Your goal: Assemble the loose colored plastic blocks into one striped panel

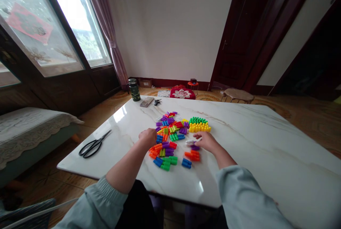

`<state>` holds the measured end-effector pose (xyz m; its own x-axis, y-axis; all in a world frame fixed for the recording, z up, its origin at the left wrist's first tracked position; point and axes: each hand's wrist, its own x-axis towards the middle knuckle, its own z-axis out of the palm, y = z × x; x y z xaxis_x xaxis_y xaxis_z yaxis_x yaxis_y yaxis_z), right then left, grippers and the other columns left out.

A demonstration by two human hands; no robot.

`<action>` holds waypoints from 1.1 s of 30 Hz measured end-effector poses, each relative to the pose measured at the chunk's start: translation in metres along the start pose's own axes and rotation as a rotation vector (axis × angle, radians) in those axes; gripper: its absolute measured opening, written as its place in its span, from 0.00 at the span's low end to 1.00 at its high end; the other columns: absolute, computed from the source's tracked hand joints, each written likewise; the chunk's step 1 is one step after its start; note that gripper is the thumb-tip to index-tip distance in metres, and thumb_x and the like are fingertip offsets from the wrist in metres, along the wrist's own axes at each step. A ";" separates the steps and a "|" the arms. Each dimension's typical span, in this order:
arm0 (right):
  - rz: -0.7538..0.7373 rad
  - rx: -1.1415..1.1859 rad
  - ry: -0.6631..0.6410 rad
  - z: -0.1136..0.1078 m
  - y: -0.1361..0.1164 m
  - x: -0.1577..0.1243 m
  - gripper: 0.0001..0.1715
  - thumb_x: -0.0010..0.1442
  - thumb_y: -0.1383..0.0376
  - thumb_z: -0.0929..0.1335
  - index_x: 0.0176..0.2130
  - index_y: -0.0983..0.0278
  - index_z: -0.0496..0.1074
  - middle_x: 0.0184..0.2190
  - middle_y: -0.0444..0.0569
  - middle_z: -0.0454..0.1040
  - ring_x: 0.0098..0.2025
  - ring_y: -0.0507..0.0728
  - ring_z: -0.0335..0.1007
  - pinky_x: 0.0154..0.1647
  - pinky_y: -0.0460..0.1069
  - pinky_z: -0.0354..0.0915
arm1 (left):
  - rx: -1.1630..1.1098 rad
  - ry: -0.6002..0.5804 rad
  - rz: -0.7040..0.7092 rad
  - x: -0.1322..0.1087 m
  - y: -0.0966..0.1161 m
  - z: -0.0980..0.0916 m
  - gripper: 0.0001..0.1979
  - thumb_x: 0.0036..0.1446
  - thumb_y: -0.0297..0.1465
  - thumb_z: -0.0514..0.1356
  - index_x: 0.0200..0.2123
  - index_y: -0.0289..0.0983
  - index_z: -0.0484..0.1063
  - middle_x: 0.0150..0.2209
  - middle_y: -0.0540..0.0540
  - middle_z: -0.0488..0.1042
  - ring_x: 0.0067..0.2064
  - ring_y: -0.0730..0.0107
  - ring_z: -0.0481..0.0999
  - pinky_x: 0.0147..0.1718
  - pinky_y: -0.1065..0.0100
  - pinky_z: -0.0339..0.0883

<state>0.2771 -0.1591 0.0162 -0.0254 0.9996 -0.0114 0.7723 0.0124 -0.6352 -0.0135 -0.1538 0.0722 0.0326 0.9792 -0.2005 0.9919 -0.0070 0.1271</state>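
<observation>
Colourful plastic building blocks with paired tube shapes lie in a loose pile (170, 134) on the white marble-patterned table (253, 136). My left hand (148, 137) is closed at the pile's left edge, its fingertips turned away, so whatever it holds is hidden. To the right of the pile, my right hand (207, 141) has thumb and fingers apart beside a white block (190, 143) and a purple block (195, 148); the thumb seems to touch them. Nearer me are orange blocks (192, 155) and blue blocks (186, 163). Green blocks (198, 120) and yellow blocks (199, 127) stand in tight rows behind my right hand.
Black-handled scissors (93, 146) lie at the table's left. Toward the far left edge are a camouflage-patterned flask (134, 90), a phone (147, 102) and keys (157, 102). A round stool (238, 95) and a red cushion (182, 93) sit beyond the table.
</observation>
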 end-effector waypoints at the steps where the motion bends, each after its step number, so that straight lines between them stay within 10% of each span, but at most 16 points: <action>1: -0.011 -0.043 -0.014 0.005 -0.003 -0.002 0.25 0.40 0.72 0.73 0.42 0.62 0.77 0.39 0.47 0.77 0.38 0.55 0.73 0.38 0.46 0.65 | -0.001 0.001 0.004 0.001 0.001 0.002 0.10 0.35 0.29 0.67 0.27 0.41 0.77 0.37 0.42 0.78 0.38 0.54 0.77 0.33 0.63 0.70; 10: 0.024 -0.296 -0.005 0.033 -0.028 -0.004 0.06 0.52 0.66 0.69 0.32 0.63 0.76 0.33 0.51 0.77 0.37 0.58 0.72 0.34 0.47 0.61 | 0.003 0.026 -0.017 0.012 -0.011 0.015 0.21 0.40 0.27 0.64 0.42 0.42 0.76 0.44 0.39 0.75 0.44 0.52 0.75 0.35 0.63 0.69; 19: -0.108 0.233 0.140 0.043 -0.034 0.008 0.23 0.50 0.70 0.68 0.48 0.64 0.71 0.45 0.51 0.75 0.33 0.51 0.73 0.41 0.47 0.68 | -0.044 0.053 0.190 0.023 -0.005 0.039 0.25 0.46 0.28 0.62 0.50 0.46 0.72 0.50 0.41 0.70 0.46 0.55 0.74 0.41 0.64 0.67; 23: -0.041 -0.039 -0.014 0.021 -0.024 -0.001 0.11 0.44 0.67 0.73 0.33 0.63 0.74 0.35 0.49 0.77 0.32 0.54 0.73 0.38 0.49 0.68 | -0.049 0.085 0.159 0.024 0.002 0.040 0.20 0.47 0.31 0.62 0.47 0.40 0.72 0.49 0.37 0.70 0.45 0.50 0.74 0.40 0.59 0.67; 29: 0.344 -0.056 -0.530 0.002 -0.030 -0.028 0.35 0.29 0.65 0.78 0.39 0.63 0.69 0.16 0.40 0.70 0.19 0.59 0.71 0.24 0.51 0.66 | -0.109 0.146 0.079 0.022 0.011 0.034 0.23 0.52 0.28 0.57 0.53 0.37 0.66 0.47 0.37 0.71 0.46 0.55 0.74 0.42 0.61 0.67; 33: 0.170 -0.284 -0.441 0.018 -0.051 -0.038 0.40 0.26 0.63 0.79 0.42 0.61 0.69 0.26 0.47 0.75 0.26 0.62 0.75 0.27 0.53 0.67 | -0.159 0.208 0.180 0.017 0.016 0.028 0.30 0.51 0.34 0.61 0.58 0.40 0.62 0.53 0.39 0.68 0.52 0.55 0.71 0.47 0.62 0.65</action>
<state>0.2276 -0.1980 0.0353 -0.1012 0.8838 -0.4568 0.9280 -0.0816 -0.3635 0.0069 -0.1429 0.0434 0.1637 0.9857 0.0404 0.9401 -0.1682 0.2964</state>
